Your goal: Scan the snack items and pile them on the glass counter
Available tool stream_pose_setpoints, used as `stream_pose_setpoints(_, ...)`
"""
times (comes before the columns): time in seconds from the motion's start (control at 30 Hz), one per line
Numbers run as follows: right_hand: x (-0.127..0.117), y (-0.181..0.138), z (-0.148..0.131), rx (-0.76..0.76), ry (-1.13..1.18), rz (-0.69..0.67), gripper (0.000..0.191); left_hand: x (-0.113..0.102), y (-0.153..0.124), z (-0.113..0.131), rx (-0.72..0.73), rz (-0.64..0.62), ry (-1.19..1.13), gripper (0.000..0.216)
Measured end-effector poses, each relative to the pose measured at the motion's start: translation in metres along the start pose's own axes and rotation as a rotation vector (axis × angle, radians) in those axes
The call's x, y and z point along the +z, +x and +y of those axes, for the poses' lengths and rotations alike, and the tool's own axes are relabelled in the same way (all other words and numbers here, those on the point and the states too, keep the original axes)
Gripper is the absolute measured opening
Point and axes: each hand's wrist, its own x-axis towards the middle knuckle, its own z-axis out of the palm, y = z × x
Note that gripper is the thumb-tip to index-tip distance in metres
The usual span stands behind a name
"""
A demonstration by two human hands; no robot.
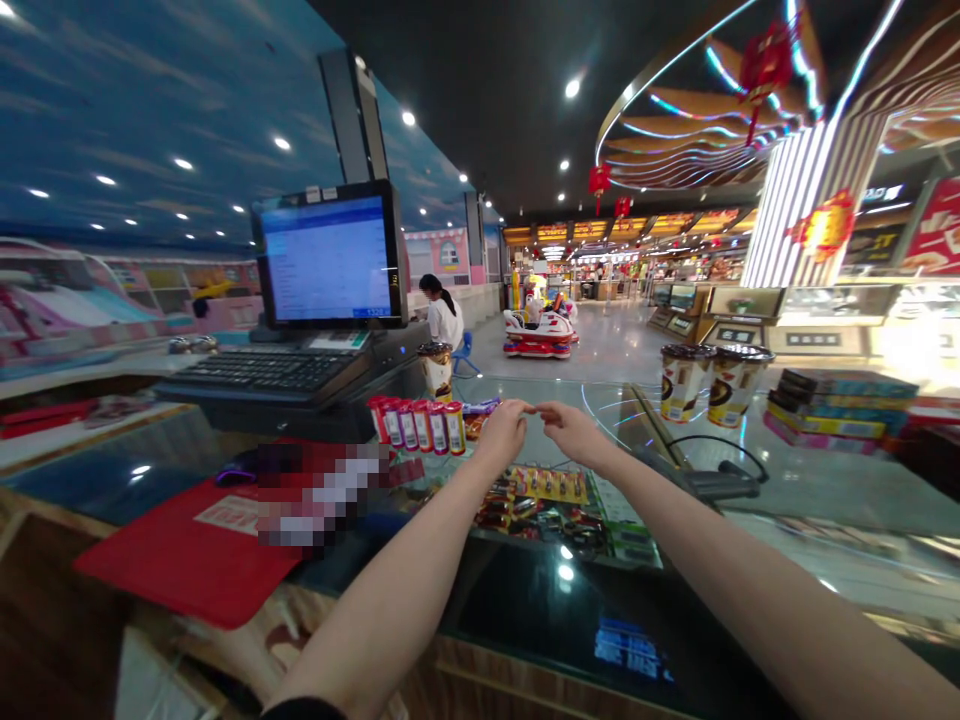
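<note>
Both my arms reach forward over a glass shop counter (525, 600). My left hand (504, 432) and my right hand (571, 430) meet fingertip to fingertip above the counter, fingers curled and pinched together. Whether anything small sits between the fingertips is not visible. Just left of my left hand stands a row of red and white snack tubes (417, 424). Under the glass below my hands lie packets of sweets (540, 500).
A cash register with monitor (330, 255) and keyboard (262, 375) stands at the left, a red mat (187, 550) in front. Two paper cups (709, 382), a cabled black device (712, 480) and stacked boxes (840, 405) sit at the right. A seated person (442, 310) and kiddie rides (540, 335) are beyond.
</note>
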Motion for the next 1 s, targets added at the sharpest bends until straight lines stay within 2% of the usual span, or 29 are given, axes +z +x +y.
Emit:
stream_pose_setpoints(0.27,0.019,-0.020,0.010,0.019,-0.027,-0.012,0.053,0.001,-0.003,-0.004,0.019,0.001,0.154,0.038)
stream_pose_setpoints(0.5,0.019,-0.028,0.010,0.052,-0.053,0.017,0.056,0.001,-0.008,-0.003,-0.074,-0.041,0.339,0.043)
stream_pose_setpoints(0.73,0.018,-0.031,0.011,0.056,-0.060,0.046,0.056,0.011,-0.012,-0.016,-0.206,-0.030,0.414,0.065)
stream_pose_setpoints(0.9,0.018,-0.032,0.012,0.048,-0.075,0.045,0.057,0.016,-0.012,-0.025,-0.249,-0.033,0.411,0.066)
stream_pose_setpoints(1.0,0.017,-0.031,0.011,0.061,-0.087,0.052,0.057,0.015,-0.012,-0.022,-0.219,-0.059,0.423,0.064)
